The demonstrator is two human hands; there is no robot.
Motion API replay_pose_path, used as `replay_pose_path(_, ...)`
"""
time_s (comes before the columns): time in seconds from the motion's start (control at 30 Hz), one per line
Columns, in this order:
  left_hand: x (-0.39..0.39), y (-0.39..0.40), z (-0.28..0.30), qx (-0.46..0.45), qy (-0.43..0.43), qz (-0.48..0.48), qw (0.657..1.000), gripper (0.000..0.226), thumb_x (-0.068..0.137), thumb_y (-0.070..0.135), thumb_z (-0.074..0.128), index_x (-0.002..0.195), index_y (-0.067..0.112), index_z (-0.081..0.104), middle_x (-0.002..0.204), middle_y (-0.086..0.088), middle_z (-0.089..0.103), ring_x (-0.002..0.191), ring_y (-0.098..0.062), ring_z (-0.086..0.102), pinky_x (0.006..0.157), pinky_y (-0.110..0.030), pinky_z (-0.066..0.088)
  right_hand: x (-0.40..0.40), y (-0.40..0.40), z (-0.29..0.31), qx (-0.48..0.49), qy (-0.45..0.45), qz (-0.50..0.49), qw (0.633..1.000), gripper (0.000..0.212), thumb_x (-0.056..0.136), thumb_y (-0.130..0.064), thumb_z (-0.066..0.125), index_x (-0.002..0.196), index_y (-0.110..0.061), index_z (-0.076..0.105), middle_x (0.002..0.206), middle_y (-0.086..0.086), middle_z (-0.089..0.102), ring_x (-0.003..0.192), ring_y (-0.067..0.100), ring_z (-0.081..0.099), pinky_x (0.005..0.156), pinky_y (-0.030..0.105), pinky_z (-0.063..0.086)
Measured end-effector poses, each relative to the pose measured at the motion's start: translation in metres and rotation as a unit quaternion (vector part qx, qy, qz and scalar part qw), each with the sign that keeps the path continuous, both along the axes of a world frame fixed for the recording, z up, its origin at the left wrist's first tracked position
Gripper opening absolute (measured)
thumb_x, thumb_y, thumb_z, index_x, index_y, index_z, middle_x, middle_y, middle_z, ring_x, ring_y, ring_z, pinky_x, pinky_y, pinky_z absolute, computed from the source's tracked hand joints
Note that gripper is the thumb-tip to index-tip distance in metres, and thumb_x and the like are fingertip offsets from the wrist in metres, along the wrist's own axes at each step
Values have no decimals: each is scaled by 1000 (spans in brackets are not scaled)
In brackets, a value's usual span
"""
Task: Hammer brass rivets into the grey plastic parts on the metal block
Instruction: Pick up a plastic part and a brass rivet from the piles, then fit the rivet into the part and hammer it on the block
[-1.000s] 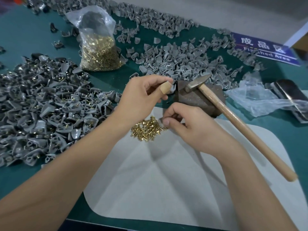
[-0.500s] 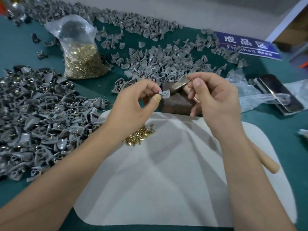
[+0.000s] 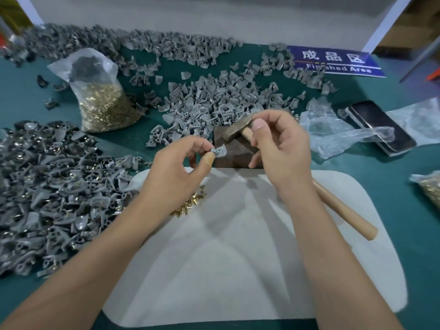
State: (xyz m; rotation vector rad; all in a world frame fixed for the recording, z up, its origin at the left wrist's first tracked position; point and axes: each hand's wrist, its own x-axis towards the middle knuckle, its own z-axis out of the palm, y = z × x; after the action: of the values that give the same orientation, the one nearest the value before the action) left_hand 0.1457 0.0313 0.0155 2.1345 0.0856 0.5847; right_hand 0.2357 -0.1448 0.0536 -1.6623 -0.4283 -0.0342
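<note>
My left hand (image 3: 176,175) pinches a small grey plastic part (image 3: 219,152) between thumb and fingers, just in front of the dark metal block (image 3: 238,158). My right hand (image 3: 281,148) hovers over the block's right side with thumb pressed to forefinger. It seems to pinch a brass rivet, which the fingertips hide. The hammer (image 3: 237,128) lies with its head on the block. Its wooden handle runs under my right wrist onto the white mat (image 3: 238,258). Loose brass rivets (image 3: 190,203) lie on the mat under my left wrist.
Grey parts lie heaped at the left (image 3: 47,186) and behind the block (image 3: 214,101). A bag of rivets (image 3: 107,103) stands at back left, and another (image 3: 428,189) is at the right edge. A phone (image 3: 381,127), crumpled plastic (image 3: 333,132) and a blue sign (image 3: 333,60) are at the right.
My right hand rose from the rivet pile to beside the part. My left hand lowered the part slightly in front of the block. The hammer stayed on the block.
</note>
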Motion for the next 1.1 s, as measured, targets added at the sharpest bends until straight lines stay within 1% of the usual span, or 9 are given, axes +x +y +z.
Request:
replay_pose_path(0.13, 1, 3, -3, 2, 4, 2, 1000, 12, 96, 26, 67, 100, 37, 66, 91, 15, 67, 80, -13, 61, 69, -19, 50, -2, -5, -4, -8, -1, 4, 1000, 10, 99, -13, 64, 96, -17, 72, 75, 9, 67, 59, 14, 63, 44, 26, 54)
replay_pose_path(0.3, 5, 3, -2, -4, 1, 1, 1000, 10, 98, 28, 65, 101, 37, 65, 93, 21, 66, 82, -9, 61, 69, -14, 47, -3, -3, -4, -28, -30, -1, 999, 13, 99, -10, 63, 95, -19, 70, 79, 1, 70, 64, 12, 66, 43, 28, 54)
replay_pose_path(0.37, 7, 3, -1, 7, 12, 2, 1000, 8, 98, 30, 64, 101, 37, 66, 90, 20, 65, 82, -8, 60, 68, -16, 48, -4, -1, -6, -46, -60, -13, 997, 14, 99, -11, 62, 95, -23, 70, 75, -5, 68, 60, 9, 63, 44, 25, 52)
replay_pose_path(0.47, 13, 3, 1, 39, 25, -1, 999, 7, 97, 29, 64, 101, 33, 68, 91, 18, 64, 81, -7, 57, 70, -25, 48, -5, 0, -8, -106, -151, -47, 982, 19, 100, -16, 60, 93, -34, 63, 78, -19, 63, 63, 2, 59, 57, 16, 48)
replay_pose_path(0.57, 21, 3, 6, 80, 25, -9, 996, 7, 97, 26, 64, 101, 29, 69, 90, 17, 60, 80, 0, 51, 71, -20, 41, -1, 1, -10, -196, -259, -77, 943, 10, 100, -17, 61, 96, -24, 67, 92, -19, 57, 87, 7, 52, 79, 15, 39)
replay_pose_path(0.67, 26, 5, 9, 144, 35, -11, 989, 9, 97, 27, 63, 104, 26, 69, 92, 13, 60, 81, -3, 50, 80, -32, 45, 4, 0, -13, -258, -299, -73, 916, 8, 99, -20, 65, 97, -18, 73, 100, -4, 58, 101, 20, 45, 90, 23, 34)
replay_pose_path(0.77, 29, 5, 13, 189, 41, -6, 981, 10, 98, 28, 61, 105, 25, 68, 95, 11, 61, 91, -13, 54, 87, -43, 47, 3, 3, -14, -329, -279, -44, 901, 8, 99, -24, 64, 98, -21, 72, 98, -13, 58, 99, 26, 51, 89, 43, 40)
replay_pose_path(0.87, 31, 4, 15, 196, 42, 4, 980, 10, 98, 28, 60, 105, 25, 67, 95, 13, 57, 93, -13, 53, 88, -43, 46, 3, 8, -11, -337, -262, -36, 904, 8, 99, -22, 61, 99, -23, 69, 95, -22, 55, 97, 23, 52, 87, 47, 43)
replay_pose_path(1.1, 24, 3, 5, 168, 18, 29, 985, 4, 96, 28, 63, 99, 28, 65, 89, 16, 55, 83, -5, 44, 77, -34, 43, -1, 14, -12, -335, -266, -48, 903, 6, 97, -23, 66, 98, -21, 72, 98, -13, 65, 99, 22, 54, 89, 49, 43)
